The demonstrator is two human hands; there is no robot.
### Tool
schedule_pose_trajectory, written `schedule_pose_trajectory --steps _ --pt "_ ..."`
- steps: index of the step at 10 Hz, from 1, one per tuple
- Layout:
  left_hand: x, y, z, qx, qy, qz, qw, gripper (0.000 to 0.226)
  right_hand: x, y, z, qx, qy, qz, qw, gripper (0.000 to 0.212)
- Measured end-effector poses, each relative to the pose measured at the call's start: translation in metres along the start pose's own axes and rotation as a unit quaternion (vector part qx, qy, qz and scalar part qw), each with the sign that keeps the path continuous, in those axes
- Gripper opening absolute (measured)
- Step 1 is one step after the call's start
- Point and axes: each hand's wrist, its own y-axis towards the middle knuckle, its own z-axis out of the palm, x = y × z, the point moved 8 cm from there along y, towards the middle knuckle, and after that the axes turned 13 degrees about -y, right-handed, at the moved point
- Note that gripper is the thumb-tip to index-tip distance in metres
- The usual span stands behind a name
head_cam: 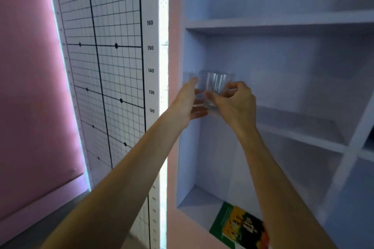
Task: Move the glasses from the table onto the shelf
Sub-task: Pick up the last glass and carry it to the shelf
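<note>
Both hands, left hand [187, 105] and right hand [235, 103], grip clear glasses [212, 85] at the pale shelf [293, 125] opening, above a green book [238, 226].

A test studio or lab: gridded height chart [105, 50] with numbers beside pale built-in shelving [283, 23].
</note>
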Motion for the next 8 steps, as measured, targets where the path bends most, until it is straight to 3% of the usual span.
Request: schedule_pose_trajectory --steps 2,3,8 --pt "-0.005 0.042 -0.008 0.002 -0.008 0.001 1.0 0.045 -0.007 0.027 0.013 -0.042 -0.045 0.043 0.997 0.069" --pt "-0.005 0.051 -0.007 0.016 -0.002 0.004 1.0 0.054 -0.011 0.035 0.02 -0.043 -0.071 0.049 0.995 0.069" --pt "-0.004 0.061 -0.009 0.023 0.011 0.012 1.0 0.05 -0.012 0.04 0.026 -0.049 -0.121 0.05 0.99 0.072"
